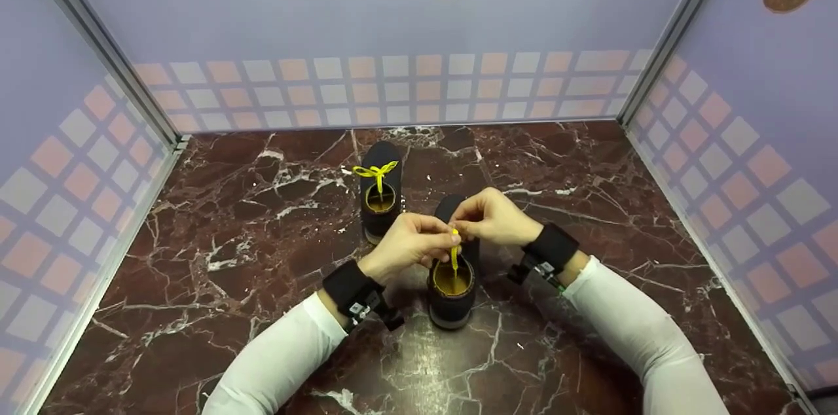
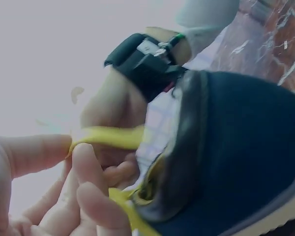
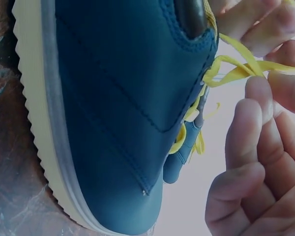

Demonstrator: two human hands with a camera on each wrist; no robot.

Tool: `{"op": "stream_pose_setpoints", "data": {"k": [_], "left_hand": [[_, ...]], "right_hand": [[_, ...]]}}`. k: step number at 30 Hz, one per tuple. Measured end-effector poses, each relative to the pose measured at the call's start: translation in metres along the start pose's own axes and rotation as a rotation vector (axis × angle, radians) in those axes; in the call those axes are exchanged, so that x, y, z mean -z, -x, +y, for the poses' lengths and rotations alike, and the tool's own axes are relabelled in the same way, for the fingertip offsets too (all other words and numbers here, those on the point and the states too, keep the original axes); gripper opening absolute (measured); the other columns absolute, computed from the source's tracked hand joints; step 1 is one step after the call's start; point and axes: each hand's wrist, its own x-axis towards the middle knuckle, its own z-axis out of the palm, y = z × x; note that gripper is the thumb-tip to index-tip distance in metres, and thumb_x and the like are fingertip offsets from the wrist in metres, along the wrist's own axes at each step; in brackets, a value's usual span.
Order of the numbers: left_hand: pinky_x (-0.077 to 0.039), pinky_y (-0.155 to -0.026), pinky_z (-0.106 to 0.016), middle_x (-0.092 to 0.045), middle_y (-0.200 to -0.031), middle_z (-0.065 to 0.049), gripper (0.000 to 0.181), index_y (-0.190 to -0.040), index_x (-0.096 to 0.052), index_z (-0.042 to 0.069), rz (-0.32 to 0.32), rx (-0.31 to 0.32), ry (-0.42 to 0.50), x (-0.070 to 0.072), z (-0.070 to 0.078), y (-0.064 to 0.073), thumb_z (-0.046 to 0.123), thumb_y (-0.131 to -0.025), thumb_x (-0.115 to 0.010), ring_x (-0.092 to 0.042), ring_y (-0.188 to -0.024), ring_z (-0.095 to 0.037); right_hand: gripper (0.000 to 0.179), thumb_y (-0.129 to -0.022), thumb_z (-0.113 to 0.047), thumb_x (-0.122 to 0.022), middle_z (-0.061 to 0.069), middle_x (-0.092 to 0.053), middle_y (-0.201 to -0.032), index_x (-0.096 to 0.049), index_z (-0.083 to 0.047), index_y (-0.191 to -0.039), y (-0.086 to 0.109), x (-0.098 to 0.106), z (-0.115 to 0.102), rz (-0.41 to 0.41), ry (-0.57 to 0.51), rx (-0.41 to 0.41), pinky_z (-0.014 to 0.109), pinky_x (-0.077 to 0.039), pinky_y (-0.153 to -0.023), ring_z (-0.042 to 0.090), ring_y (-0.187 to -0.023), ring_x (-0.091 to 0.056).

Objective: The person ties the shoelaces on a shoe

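Observation:
A dark blue shoe (image 1: 452,311) with yellow laces (image 1: 455,258) stands between my hands, its heel toward me. My left hand (image 1: 414,241) pinches a yellow lace between thumb and index finger, just above the shoe's opening. On the other side my right hand (image 1: 495,218) pinches the lace too; in the right wrist view its thumb and fingertip meet on the yellow strand (image 3: 236,73) beside the shoe's tongue. Both hands hide much of the shoe's front in the head view. The shoe's pale ridged sole (image 3: 32,98) shows in the right wrist view.
A matching shoe (image 1: 381,156) stands farther off to the left, its yellow lace tied in a bow (image 1: 376,170). Both shoes are on a dark red marbled tabletop (image 1: 275,258). Patterned panels (image 1: 393,22) enclose the back and both sides.

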Motion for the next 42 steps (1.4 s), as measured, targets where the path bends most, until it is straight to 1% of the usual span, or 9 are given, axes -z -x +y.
{"op": "stream_pose_setpoints", "data": {"k": [7, 16, 19, 22, 26, 28, 32, 38, 42], "left_hand": [[-0.045, -0.051, -0.02, -0.075, -0.074, 0.011, 0.021, -0.108, -0.087, 0.002, 0.098, -0.004, -0.056, -0.013, -0.003, 0.0, 0.019, -0.096, -0.086, -0.062, -0.061, -0.005], [-0.045, -0.047, -0.02, -0.084, -0.08, 0.003, 0.01, -0.1, -0.083, 0.005, 0.137, 0.03, 0.078, -0.026, -0.009, -0.001, 0.013, -0.094, -0.087, -0.071, -0.059, -0.005], [-0.047, -0.046, -0.02, -0.085, -0.082, -0.011, 0.009, -0.097, -0.084, 0.004, 0.15, -0.019, -0.005, -0.029, -0.011, 0.0, 0.011, -0.093, -0.087, -0.071, -0.055, -0.006], [-0.051, -0.046, -0.021, -0.085, -0.082, -0.016, 0.007, -0.093, -0.086, 0.005, 0.171, -0.11, -0.21, -0.031, -0.014, 0.0, 0.012, -0.091, -0.087, -0.067, -0.05, -0.005], [-0.053, -0.055, -0.019, -0.084, -0.077, -0.002, 0.009, -0.084, -0.089, 0.015, 0.216, -0.202, -0.548, -0.031, -0.017, -0.003, 0.023, -0.088, -0.09, -0.063, -0.055, 0.003], [-0.052, -0.057, -0.019, -0.083, -0.073, 0.004, 0.013, -0.08, -0.089, 0.019, 0.209, -0.214, -0.651, -0.028, -0.016, -0.004, 0.031, -0.086, -0.092, -0.062, -0.058, 0.004], [-0.048, -0.057, -0.02, -0.08, -0.069, 0.005, 0.02, -0.074, -0.086, 0.02, 0.168, -0.201, -0.684, -0.018, -0.014, -0.005, 0.035, -0.087, -0.091, -0.061, -0.058, 0.001], [-0.054, -0.066, -0.024, -0.081, -0.077, 0.003, 0.008, -0.083, -0.082, 0.019, 0.305, -0.191, -0.611, -0.003, -0.007, -0.005, 0.025, -0.087, -0.085, -0.066, -0.066, -0.004], [-0.056, -0.07, -0.026, -0.084, -0.082, 0.002, 0.008, -0.092, -0.087, 0.017, 0.317, -0.218, -0.614, -0.004, -0.007, -0.007, 0.025, -0.089, -0.086, -0.072, -0.072, -0.009]], "right_hand": [[0.015, -0.103, -0.003, -0.073, 0.019, -0.082, -0.083, -0.087, 0.0, -0.098, 0.001, -0.001, 0.001, 0.012, -0.01, -0.009, 0.015, -0.052, -0.059, 0.008, -0.062, -0.068], [0.015, -0.103, -0.004, -0.074, 0.019, -0.08, -0.08, -0.087, 0.0, -0.097, 0.001, -0.001, 0.004, 0.029, -0.016, -0.016, 0.015, -0.047, -0.056, -0.002, -0.057, -0.058], [0.015, -0.103, -0.006, -0.075, 0.025, -0.078, -0.08, -0.087, 0.001, -0.097, 0.001, -0.002, 0.004, 0.034, -0.036, -0.035, 0.016, -0.049, -0.058, 0.001, -0.059, -0.06], [0.015, -0.103, -0.006, -0.075, 0.028, -0.076, -0.08, -0.087, 0.0, -0.097, 0.002, -0.001, 0.004, 0.046, -0.043, -0.053, 0.016, -0.049, -0.06, 0.005, -0.06, -0.061], [0.014, -0.102, -0.005, -0.075, 0.026, -0.076, -0.077, -0.087, -0.001, -0.095, 0.0, -0.003, 0.003, 0.063, -0.037, -0.062, 0.016, -0.048, -0.059, 0.006, -0.06, -0.061], [0.014, -0.102, -0.005, -0.075, 0.025, -0.075, -0.076, -0.087, -0.001, -0.096, -0.001, -0.005, 0.003, 0.063, -0.038, -0.06, 0.016, -0.048, -0.059, 0.004, -0.06, -0.06], [0.015, -0.102, -0.006, -0.075, 0.027, -0.074, -0.076, -0.086, 0.002, -0.096, -0.002, -0.01, 0.002, 0.063, -0.053, -0.062, 0.016, -0.048, -0.058, -0.001, -0.058, -0.058], [0.014, -0.101, -0.005, -0.076, 0.035, -0.075, -0.081, -0.085, 0.005, -0.095, 0.0, -0.01, 0.0, 0.072, -0.089, -0.076, 0.015, -0.049, -0.056, 0.004, -0.059, -0.061], [0.014, -0.1, -0.005, -0.078, 0.035, -0.075, -0.081, -0.084, 0.006, -0.093, 0.002, -0.009, -0.001, 0.094, -0.1, -0.061, 0.015, -0.048, -0.055, 0.006, -0.058, -0.062]]}}
